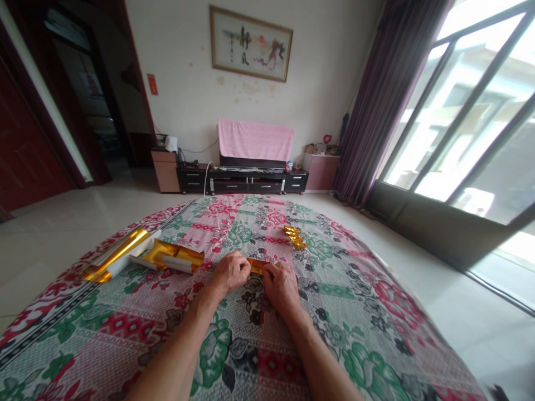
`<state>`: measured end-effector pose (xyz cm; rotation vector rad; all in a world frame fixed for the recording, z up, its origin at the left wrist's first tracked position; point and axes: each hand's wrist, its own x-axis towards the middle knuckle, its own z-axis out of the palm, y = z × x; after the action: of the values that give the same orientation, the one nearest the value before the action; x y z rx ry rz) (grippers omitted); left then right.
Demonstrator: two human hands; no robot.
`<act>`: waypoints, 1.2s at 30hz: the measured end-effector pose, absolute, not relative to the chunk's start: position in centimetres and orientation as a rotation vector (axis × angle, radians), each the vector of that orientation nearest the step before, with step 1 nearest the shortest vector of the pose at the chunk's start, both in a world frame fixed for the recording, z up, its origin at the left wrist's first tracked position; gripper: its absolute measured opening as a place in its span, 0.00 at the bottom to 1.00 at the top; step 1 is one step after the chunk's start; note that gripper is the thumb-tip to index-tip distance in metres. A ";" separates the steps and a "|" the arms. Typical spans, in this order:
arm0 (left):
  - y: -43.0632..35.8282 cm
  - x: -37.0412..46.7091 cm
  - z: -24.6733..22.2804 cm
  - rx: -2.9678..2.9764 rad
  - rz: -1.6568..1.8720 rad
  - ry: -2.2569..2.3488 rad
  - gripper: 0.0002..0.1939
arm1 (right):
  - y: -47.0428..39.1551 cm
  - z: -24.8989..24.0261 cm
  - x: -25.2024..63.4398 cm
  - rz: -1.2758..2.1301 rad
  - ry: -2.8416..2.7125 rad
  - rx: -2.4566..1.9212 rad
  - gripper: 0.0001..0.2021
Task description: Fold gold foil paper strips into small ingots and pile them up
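Observation:
Between my two hands lies a narrow strip of gold foil paper [256,266], low over the patterned cloth. My left hand [231,272] is closed with its fingers pinching the strip's left end. At the right end, the curled fingers of my right hand [281,285] grip the same strip. Beyond my right hand sits a small cluster of folded gold foil pieces [295,238]. To the left are a curled sheet of gold foil paper [125,250] and a stack of gold foil sheets [171,256] with white backs showing.
A flowered cloth [334,340] covers the round table under my hands. Across the tiled floor stand a low black cabinet [238,184] and a screen draped with a pink cloth [256,138]. A purple curtain [388,89] and glazed doors are at the right.

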<state>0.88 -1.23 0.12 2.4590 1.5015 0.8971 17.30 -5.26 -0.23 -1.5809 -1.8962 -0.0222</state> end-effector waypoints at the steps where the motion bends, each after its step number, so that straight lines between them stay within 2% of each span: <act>1: -1.2 1.0 0.1 2.453 0.903 1.525 0.10 | -5.2 -0.2 17.3 -0.024 -1.900 -1.588 0.12; 15: -1.4 1.5 -0.4 2.351 0.895 1.796 0.06 | -5.1 0.2 17.2 0.069 -1.854 -1.650 0.08; 20: -1.7 1.6 -0.1 2.339 0.860 1.863 0.04 | -4.9 -0.4 17.5 0.111 -1.804 -1.540 0.10; 25: -1.8 1.5 0.1 2.327 0.843 1.844 0.05 | -4.7 -0.8 17.9 0.184 -1.786 -1.450 0.12; 36: -1.0 0.8 -0.3 2.348 0.839 1.721 0.08 | -4.5 -0.6 17.5 0.121 -1.781 -1.528 0.10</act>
<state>0.76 -1.03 -0.26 2.3481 1.7213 0.8391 17.50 -4.48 -0.63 -1.5282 -1.7810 0.1215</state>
